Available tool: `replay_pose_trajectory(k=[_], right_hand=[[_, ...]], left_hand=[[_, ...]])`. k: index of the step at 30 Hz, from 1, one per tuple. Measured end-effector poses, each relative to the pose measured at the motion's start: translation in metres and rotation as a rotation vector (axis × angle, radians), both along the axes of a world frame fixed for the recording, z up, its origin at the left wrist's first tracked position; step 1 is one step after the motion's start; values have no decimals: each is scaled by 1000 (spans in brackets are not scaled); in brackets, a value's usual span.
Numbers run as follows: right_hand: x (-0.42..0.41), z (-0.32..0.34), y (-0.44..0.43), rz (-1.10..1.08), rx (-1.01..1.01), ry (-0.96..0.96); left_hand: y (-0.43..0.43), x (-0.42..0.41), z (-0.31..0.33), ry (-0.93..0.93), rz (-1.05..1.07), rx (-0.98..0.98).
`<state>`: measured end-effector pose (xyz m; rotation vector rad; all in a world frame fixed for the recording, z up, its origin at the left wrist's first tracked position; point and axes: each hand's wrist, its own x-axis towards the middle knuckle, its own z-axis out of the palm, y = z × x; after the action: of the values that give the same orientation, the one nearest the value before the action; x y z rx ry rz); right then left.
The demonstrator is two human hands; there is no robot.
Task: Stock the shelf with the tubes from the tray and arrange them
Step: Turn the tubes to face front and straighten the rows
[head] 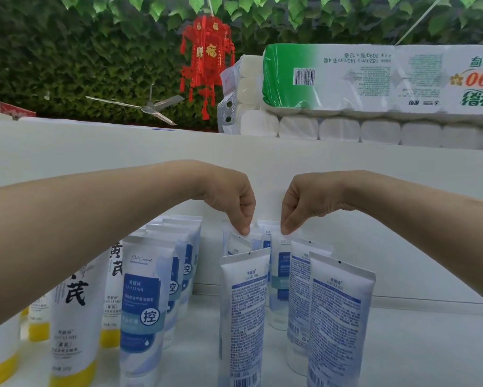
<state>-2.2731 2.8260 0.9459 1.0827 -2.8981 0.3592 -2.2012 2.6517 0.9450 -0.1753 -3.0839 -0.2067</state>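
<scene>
Several white and blue tubes stand cap down on the white shelf (402, 344). My left hand (234, 202) pinches the top seam of a rear tube (236, 243) that tilts behind a front tube (244, 311) showing its printed back. My right hand (299, 205) pinches the top of another rear tube (279, 263) with its blue label facing me. Two more tubes (338, 317) with their backs forward stand at the right front. A neat row of blue-label tubes (142, 303) lines up to the left. The tray is out of view.
Yellow-capped white tubes (73, 317) stand at the far left under my left forearm. The shelf's white back wall (95, 152) rises behind the tubes. Packs of toilet rolls (360, 90) lie on top of the shelf. A red lantern (207, 57) hangs beyond.
</scene>
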Motion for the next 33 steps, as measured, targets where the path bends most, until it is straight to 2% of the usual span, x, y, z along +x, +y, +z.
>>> replay_pose_trajectory(k=[10,33], right_hand=[[-2,-1,-5,34,31,83],[1,1,-7,40,55,43]], left_hand=[[-1,3,-4,94,81,-61],[-2,-3,-4,91,95,-45]])
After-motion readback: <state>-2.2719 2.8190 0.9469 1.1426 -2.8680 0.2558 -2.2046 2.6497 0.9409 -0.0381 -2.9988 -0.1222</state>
